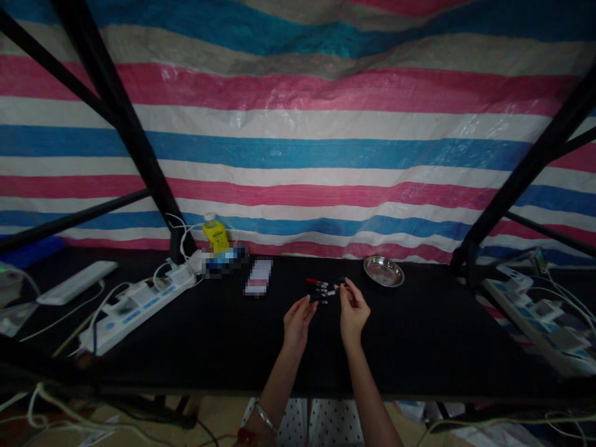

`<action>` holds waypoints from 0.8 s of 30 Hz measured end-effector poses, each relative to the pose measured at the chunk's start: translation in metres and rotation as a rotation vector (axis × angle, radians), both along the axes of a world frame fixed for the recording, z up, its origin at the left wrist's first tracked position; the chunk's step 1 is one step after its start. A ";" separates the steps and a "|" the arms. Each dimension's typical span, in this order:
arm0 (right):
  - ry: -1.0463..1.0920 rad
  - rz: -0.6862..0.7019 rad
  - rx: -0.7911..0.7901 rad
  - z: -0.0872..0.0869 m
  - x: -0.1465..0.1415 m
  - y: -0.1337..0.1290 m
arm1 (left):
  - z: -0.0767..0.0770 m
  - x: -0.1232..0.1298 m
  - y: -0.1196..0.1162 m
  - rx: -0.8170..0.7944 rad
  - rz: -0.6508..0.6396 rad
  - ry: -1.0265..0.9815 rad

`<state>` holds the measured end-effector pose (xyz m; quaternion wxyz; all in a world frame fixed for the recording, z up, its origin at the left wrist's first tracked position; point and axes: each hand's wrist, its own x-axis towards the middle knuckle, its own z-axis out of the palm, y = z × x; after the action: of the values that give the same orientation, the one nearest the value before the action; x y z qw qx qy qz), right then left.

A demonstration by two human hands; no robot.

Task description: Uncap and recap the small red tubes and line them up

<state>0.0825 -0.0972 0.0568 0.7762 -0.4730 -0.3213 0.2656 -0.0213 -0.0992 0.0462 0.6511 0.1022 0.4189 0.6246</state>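
A few short, slim pieces, black ones (321, 290) and a red one (315, 282), with pale or silvery ends, lie side by side on the dark table. They are too small to name for certain. My left hand (295, 323) is at their near left, its fingertips closed on a slim black piece (318, 300) with a silvery end. To the right, my right hand (354, 313) pinches a small dark piece (343, 284) between thumb and fingers. Beside it, a slim piece with a pale end (331, 292) points toward the row.
A round metal dish (384, 273) stands behind and right of my hands. Left of the row lies a phone (259, 277). Farther left are a yellow bottle (215, 234) and a power strip (139, 313) with cables. Another power strip (535, 320) and black frame posts (512, 186) flank the right.
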 end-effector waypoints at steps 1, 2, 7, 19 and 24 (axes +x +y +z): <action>-0.002 0.002 0.005 0.000 0.000 0.001 | 0.001 0.000 0.000 -0.005 0.004 -0.009; -0.005 0.001 0.006 -0.001 -0.001 0.001 | 0.001 0.000 0.000 -0.011 0.008 -0.016; -0.063 -0.002 0.011 -0.005 -0.002 0.004 | 0.005 -0.001 -0.001 -0.017 0.013 -0.028; -0.201 -0.007 0.019 -0.012 0.001 0.010 | 0.015 0.002 0.000 -0.023 0.036 -0.099; -0.291 0.047 0.045 -0.005 0.003 0.009 | 0.014 0.002 0.003 -0.030 0.047 -0.125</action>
<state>0.0855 -0.0887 0.0518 0.7254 -0.4813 -0.4473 0.2052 -0.0190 -0.0967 0.0599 0.6626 0.0434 0.3888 0.6387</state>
